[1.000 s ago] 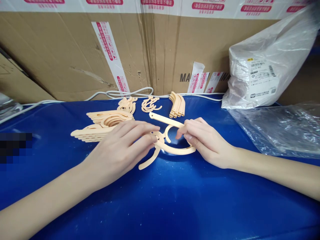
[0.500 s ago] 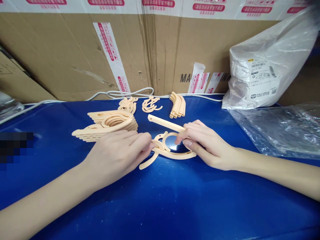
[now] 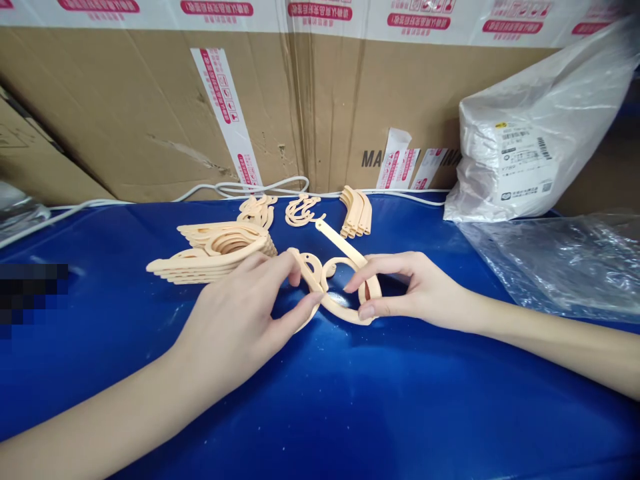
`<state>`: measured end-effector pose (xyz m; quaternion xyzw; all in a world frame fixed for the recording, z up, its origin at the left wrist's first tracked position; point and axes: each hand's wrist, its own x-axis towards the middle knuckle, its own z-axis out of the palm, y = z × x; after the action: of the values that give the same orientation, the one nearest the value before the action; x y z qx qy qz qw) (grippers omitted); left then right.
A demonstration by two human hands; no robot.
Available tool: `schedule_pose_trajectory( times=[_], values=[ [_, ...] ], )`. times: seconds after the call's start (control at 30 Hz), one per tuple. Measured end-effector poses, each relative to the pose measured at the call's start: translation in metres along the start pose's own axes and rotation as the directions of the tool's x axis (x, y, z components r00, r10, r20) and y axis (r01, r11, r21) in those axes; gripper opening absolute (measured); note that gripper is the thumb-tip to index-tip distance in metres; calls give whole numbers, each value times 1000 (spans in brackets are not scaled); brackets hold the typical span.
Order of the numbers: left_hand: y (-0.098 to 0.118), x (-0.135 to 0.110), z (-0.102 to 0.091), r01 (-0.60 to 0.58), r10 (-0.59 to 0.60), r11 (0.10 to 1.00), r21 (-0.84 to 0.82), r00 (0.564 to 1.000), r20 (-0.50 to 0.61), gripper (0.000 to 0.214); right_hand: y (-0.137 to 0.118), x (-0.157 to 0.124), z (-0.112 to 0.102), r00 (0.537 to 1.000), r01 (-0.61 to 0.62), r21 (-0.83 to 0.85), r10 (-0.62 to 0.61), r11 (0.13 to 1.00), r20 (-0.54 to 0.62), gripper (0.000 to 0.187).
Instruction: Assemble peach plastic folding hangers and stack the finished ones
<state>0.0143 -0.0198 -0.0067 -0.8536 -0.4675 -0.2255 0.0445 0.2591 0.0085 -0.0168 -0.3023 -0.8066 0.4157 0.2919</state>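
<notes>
A beige plastic folding clothes hanger rests on the blue tabletop between my hands, its jointed arms crossing around a round opening. My left hand pinches its left arm between thumb and index finger. On the other side, my right hand grips the right part with the thumb low and the fingers over the top. A straight hanger arm juts up and left from beside my right fingers. The joint near my left thumb is partly covered.
Left of centre is a stack of hanger pieces. Farther back lie loose hooks and a bundle of curved arms. A white cable runs before the cardboard box. A labelled white bag and clear plastic are at right.
The hanger's left arm has swung more upright, and its straight right arm has tilted more steeply. My left thumb and index finger have spread along the left part; my right hand stays on it.
</notes>
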Motion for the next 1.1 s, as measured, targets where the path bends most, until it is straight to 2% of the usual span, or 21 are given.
schedule_pose_trajectory(
  times=[0.1, 0.2, 0.33, 0.47, 0.6, 0.77, 0.83, 0.9, 0.97, 1.03, 1.1],
  values=[
    [1, 2, -1, 49, -50, 998, -42, 999, -15, 30, -10, -3, 6, 994, 0, 113, -12, 994, 106, 29],
    [3, 3, -2, 74, -75, 995, -73, 997, -6, 28, -22, -8, 12, 972, 79, 108, -101, 991, 212, 41],
    [3, 2, -2, 72, -71, 991, -117, 997, 16, 18, -30, -12, 14, 937, 219, -97, -181, 971, 299, 50],
    [-1, 4, -4, 114, -110, 985, -129, 993, 42, 8, -19, -10, 12, 910, 359, -366, -236, 859, 340, 64],
    [-4, 9, -6, 75, -73, 996, -56, 997, 38, 8, -7, -2, 13, 901, 404, -458, -257, 792, 351, 82],
    [-4, 11, -6, -68, 60, 991, 114, 995, 74, 13, -11, 2, 9, 898, 407, -506, -232, 760, 374, 86],
    [-6, 13, -6, -109, 97, 981, 158, 992, 77, 14, -12, 0, 5, 912, 371, -492, -209, 788, 353, 84],
    [-8, 17, -5, -138, 127, 973, 183, 989, 72, 14, -9, -4, 1, 945, 288, -468, -169, 835, 281, 76],
    [-10, 22, -4, -163, 150, 968, 192, 985, 83, 15, -2, -8, -4, 983, 166, -454, -112, 875, 142, 61],
    [-12, 27, -3, -180, 158, 963, 199, 980, 120, 15, 6, -11, -10, 998, 66, -426, -62, 902, 24, 44],
    [-13, 34, -2, -199, 163, 958, 205, 970, 179, 15, 12, -12, -17, 999, 33, -416, -37, 909, -1, 31]
  ],
)
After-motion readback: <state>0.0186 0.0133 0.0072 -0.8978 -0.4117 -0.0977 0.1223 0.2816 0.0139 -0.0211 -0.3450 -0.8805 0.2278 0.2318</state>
